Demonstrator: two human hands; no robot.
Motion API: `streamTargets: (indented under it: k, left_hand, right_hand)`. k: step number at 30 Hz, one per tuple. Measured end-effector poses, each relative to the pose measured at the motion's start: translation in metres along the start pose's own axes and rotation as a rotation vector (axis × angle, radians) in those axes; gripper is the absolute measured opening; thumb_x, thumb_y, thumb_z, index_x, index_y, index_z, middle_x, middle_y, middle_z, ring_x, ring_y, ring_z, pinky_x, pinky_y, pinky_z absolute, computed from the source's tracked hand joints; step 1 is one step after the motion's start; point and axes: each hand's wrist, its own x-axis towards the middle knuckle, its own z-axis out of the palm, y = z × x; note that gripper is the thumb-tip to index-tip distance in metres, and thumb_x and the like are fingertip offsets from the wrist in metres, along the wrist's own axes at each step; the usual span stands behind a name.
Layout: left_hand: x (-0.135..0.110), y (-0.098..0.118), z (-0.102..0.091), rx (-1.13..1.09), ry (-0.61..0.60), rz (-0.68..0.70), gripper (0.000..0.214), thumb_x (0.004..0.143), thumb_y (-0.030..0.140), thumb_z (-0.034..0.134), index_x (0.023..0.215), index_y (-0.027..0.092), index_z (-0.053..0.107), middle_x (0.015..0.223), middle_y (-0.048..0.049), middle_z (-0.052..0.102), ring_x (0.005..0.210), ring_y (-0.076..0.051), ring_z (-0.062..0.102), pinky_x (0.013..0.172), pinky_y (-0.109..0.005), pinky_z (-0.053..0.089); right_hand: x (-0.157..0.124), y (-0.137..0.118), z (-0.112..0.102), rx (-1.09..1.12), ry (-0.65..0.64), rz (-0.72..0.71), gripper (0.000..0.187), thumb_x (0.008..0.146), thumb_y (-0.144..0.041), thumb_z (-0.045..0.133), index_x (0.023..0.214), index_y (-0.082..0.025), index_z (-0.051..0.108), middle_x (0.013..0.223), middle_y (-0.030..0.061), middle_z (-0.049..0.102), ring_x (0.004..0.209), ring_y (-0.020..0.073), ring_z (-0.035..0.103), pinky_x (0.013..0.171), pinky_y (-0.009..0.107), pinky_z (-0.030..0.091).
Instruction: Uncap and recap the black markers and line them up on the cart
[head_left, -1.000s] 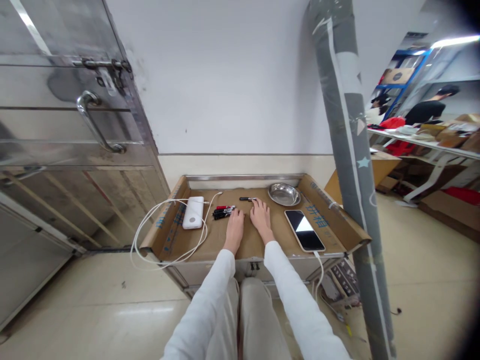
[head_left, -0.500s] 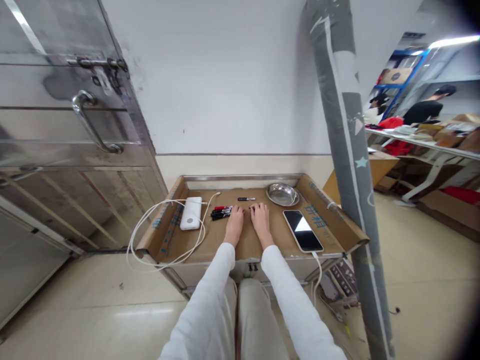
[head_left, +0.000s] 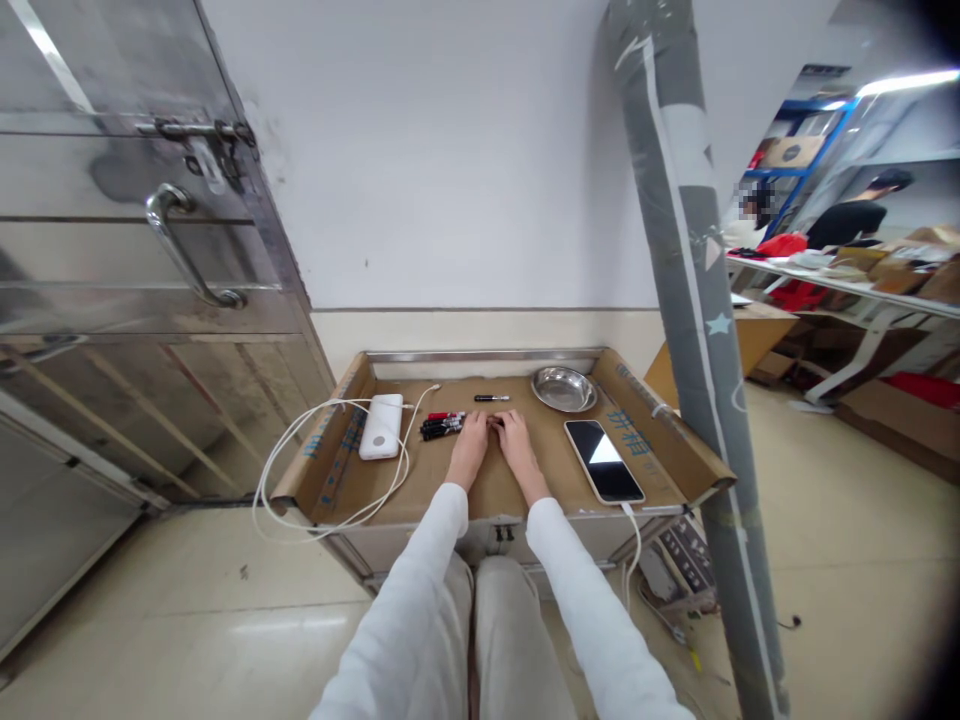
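My left hand (head_left: 471,440) and my right hand (head_left: 514,440) meet over the middle of the cardboard-lined tabletop (head_left: 491,490). The fingers of both are curled and pinched together. Between the fingertips is something small and dark, too hidden to name. Just left of my left hand lies a bunch of pens (head_left: 442,426), black with some red, lying side by side. Beyond my fingertips a single black pen (head_left: 491,398) with a silvery end lies crosswise, apart from both hands.
A white power bank (head_left: 382,427) with a looped white cable lies at the left. A shallow steel bowl (head_left: 565,389) stands back right, and a phone (head_left: 604,461) on a cable lies nearer. A tall grey wrapped roll (head_left: 697,270) leans beside the table. Two people sit far right.
My right hand has moved left, so the fingertips of both hands now come together. The pens, bowl, phone and power bank stay where they were.
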Motion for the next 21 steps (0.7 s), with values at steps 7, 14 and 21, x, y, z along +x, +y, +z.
streamTargets:
  k: [7,14,21]
  left_hand:
    - [0.007,0.002,0.003,0.054,0.014,0.049,0.037,0.085,0.000,0.030,0.115,0.010,0.048,0.114,-0.0149,0.058,0.109,-0.019,0.054,0.095,-0.033,0.043]
    - [0.032,0.010,0.014,0.206,0.005,0.083,0.045,0.086,0.010,0.037,0.131,0.005,0.040,0.137,-0.0205,0.044,0.130,-0.025,0.039,0.106,-0.038,0.031]
    - [0.005,0.021,-0.004,0.289,-0.033,0.097,0.027,0.093,0.029,0.038,0.107,0.013,0.055,0.108,-0.0135,0.059,0.104,-0.024,0.054,0.093,-0.039,0.039]
  right_hand:
    - [-0.011,-0.007,-0.011,-0.075,0.097,0.078,0.033,0.090,-0.015,0.035,0.093,-0.013,0.067,0.094,0.0127,0.061,0.090,0.0218,0.050,0.083,0.033,0.041]
    - [-0.019,-0.011,-0.027,-0.034,0.289,0.103,0.034,0.094,-0.028,0.035,0.097,-0.017,0.068,0.095,0.0092,0.069,0.087,0.0204,0.053,0.083,0.032,0.039]
    - [-0.019,-0.011,-0.026,0.090,0.352,0.194,0.036,0.094,-0.032,0.035,0.098,-0.019,0.068,0.097,0.0064,0.070,0.087,0.0196,0.055,0.083,0.030,0.040]
